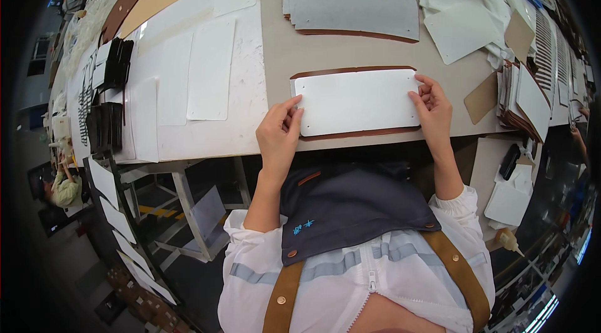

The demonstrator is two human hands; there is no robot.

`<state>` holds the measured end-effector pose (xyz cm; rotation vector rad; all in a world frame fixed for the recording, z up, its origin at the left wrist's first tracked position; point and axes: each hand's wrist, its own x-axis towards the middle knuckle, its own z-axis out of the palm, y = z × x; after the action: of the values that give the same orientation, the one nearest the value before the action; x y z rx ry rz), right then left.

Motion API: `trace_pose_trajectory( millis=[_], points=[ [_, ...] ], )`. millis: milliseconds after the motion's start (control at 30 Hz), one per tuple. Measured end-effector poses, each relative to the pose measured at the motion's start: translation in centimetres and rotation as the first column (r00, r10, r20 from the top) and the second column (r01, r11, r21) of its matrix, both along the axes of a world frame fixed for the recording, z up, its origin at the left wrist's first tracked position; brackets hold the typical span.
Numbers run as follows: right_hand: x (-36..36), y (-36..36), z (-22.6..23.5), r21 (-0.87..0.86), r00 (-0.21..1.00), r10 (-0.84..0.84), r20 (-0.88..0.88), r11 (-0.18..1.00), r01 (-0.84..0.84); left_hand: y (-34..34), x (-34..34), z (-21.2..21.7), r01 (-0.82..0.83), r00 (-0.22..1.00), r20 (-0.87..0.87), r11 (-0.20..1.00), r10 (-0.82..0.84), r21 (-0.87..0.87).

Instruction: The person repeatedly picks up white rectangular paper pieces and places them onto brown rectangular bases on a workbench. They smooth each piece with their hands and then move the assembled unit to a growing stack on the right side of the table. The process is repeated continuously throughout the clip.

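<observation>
A white rectangular panel (357, 102) with small holes near its corners lies at the table's near edge. Brown strips of a larger piece (350, 135) show along its far and near sides. My left hand (278, 132) pinches the panel's left end between thumb and fingers. At the opposite end, my right hand (433, 110) grips the right edge, with the thumb on top. Beyond them is a stack of similar grey-white panels with brown edges (357, 10). What lies beneath the held panel is mostly hidden.
White sheets (211, 70) lie on the table's left part, near stacks of dark pieces (105, 126). At the right are a pile of white sheets (463, 26), a brown-edged stack (523, 98) and a side shelf (482, 167). A rack of white panels (119, 217) stands lower left.
</observation>
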<state>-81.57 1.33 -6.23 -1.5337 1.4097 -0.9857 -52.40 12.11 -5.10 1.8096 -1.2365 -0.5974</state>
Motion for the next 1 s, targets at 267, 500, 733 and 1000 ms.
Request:
trace_pose_trajectory(
  millis=[267, 500, 733, 1000],
  points=[
    [0.0, 0.0, -0.1, 0.009, 1.0, -0.013, 0.003, 1.0, 0.013, -0.1, 0.0, 0.1, 0.005, 1.0, 0.008, 1.0, -0.005, 0.008],
    [0.1, 0.1, 0.1, 0.005, 1.0, -0.008, -0.009, 1.0, 0.008, -0.1, 0.0, 0.2, 0.001, 1.0, 0.019, 1.0, -0.001, 0.019],
    [0.0, 0.1, 0.1, -0.006, 1.0, -0.011, -0.007, 1.0, 0.011, -0.4, -0.1, 0.5, 0.01, 0.998, 0.063, 0.999, -0.012, 0.043],
    [0.4, 0.1, 1.2, -0.111, 0.975, 0.008, -0.224, 0.993, -0.034, -0.4, 0.0, 0.4, 0.014, 0.998, 0.062, 0.998, -0.018, 0.063]
  ],
)
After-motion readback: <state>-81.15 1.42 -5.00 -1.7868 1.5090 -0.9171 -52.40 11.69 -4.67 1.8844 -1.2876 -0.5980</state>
